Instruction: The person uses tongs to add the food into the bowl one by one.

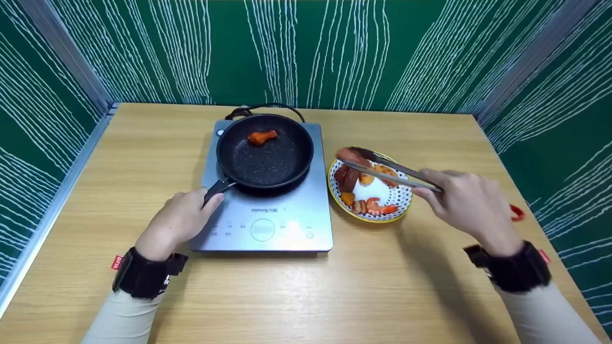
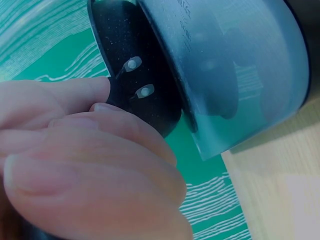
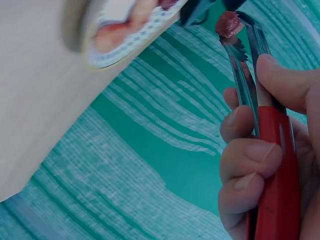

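My left hand grips the black handle of a frying pan on an induction cooker. A reddish drumstick lies towards the pan's far side. My right hand holds metal tongs, whose red grip shows in the right wrist view. Between the tong tips is a reddish-brown, sausage-like piece, raised over the plate. Several foods lie on that plate, among them a shrimp and dark brown pieces. The left wrist view shows the pan's underside and handle rivets.
The cooker's black cord loops behind the pan. The plate stands just right of the cooker on a wooden table. Green panels with white lines close off the back and both sides.
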`<state>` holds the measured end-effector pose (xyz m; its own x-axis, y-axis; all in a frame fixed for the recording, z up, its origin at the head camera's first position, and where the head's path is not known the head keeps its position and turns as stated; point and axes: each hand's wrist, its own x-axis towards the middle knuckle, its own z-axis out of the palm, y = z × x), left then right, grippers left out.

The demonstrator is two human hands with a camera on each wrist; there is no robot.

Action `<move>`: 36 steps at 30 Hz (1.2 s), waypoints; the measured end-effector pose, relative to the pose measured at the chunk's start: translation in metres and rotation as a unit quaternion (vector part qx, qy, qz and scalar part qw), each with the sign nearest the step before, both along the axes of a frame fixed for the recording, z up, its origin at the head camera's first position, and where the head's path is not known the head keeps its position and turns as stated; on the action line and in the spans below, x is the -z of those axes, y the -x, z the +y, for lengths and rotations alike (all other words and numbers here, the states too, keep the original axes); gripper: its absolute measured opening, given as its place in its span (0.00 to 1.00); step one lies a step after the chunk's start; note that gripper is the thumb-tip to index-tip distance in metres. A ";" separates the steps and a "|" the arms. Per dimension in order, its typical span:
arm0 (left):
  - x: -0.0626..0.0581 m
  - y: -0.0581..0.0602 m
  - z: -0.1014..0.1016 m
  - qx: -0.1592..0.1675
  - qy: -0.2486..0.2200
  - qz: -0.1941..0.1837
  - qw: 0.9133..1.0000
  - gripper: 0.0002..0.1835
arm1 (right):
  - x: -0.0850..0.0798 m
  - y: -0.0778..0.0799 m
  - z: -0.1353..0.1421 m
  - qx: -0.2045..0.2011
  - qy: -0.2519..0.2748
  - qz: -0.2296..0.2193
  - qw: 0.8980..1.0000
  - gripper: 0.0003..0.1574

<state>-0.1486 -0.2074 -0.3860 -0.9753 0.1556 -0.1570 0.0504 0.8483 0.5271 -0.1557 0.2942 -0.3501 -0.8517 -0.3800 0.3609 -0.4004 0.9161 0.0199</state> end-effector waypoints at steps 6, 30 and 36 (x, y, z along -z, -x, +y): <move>0.000 0.000 -0.001 -0.002 0.001 0.005 1.000 0.23 | -0.014 0.022 -0.046 -0.045 0.009 0.024 0.999 0.27; -0.002 0.001 0.001 -0.003 0.003 -0.001 1.000 0.23 | 0.011 0.096 -0.183 -0.069 -0.034 -0.041 0.996 0.30; -0.001 0.001 0.000 -0.006 0.003 -0.003 1.000 0.23 | 0.017 0.100 -0.191 -0.064 -0.047 -0.038 0.996 0.29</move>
